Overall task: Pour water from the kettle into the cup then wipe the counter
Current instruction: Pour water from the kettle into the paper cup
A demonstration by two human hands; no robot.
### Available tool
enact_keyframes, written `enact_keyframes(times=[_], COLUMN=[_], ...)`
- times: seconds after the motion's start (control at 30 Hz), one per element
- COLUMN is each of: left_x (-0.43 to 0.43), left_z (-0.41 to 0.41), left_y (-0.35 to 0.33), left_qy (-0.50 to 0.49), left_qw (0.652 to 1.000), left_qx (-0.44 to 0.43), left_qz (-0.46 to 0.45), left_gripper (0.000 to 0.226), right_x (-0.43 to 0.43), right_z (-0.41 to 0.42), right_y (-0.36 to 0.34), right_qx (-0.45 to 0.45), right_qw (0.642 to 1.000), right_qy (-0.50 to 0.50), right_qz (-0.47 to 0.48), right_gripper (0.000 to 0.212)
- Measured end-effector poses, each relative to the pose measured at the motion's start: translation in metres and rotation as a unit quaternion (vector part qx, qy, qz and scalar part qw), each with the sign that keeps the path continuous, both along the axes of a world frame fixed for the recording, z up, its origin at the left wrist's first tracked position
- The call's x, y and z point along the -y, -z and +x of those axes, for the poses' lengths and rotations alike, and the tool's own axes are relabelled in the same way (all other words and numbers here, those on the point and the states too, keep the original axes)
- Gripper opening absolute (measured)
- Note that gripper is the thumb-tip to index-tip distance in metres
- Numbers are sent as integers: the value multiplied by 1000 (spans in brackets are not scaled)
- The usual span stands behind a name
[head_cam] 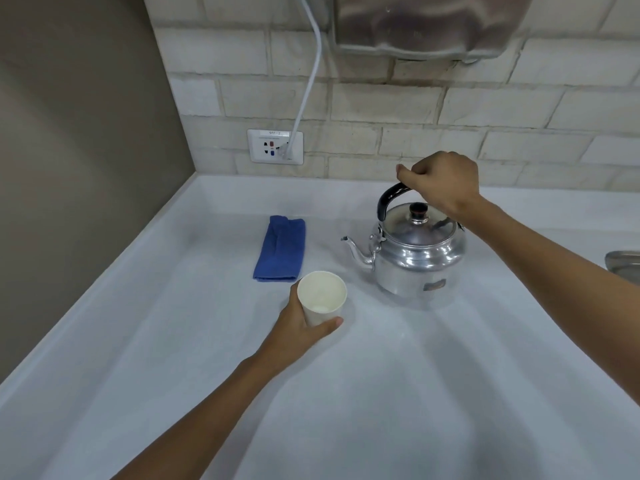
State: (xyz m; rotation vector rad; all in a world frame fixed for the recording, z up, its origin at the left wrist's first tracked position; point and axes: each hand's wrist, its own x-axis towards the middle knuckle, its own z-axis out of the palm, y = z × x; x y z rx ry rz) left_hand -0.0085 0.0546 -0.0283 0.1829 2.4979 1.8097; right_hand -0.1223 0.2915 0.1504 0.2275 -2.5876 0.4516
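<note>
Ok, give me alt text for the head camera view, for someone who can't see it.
A person's right hand grips the handle of a metal kettle on a white counter, while the left hand holds a white paper cup. A folded blue cloth lies behind the cup.

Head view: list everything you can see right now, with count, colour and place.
kettle: one, silver with black handle, on the counter right of centre, spout pointing left
cup: one, white paper, upright, front of centre
cloth: one, blue, folded, behind the cup
counter: one, white
wall socket: one, white, on the brick wall, white cable plugged in
metal tray edge: one, far right
left hand: wrapped around the cup
right hand: closed on the kettle handle
</note>
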Motion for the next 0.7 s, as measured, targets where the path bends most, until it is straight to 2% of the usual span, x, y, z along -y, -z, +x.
enact_keyframes(times=[0.3, 0.7], left_x=[-16, -24], left_z=[0, -1], left_y=[1, -1], left_qy=[-43, -48], left_qw=[999, 998], left_qx=[-20, -34], left_qz=[8, 27], left_gripper=[81, 79], right_x=[3, 26], right_z=[36, 54], right_y=[-10, -30], right_qx=[-44, -96], right_qw=[996, 978], right_qy=[-30, -70], right_qz=[75, 170], right_gripper=[51, 50])
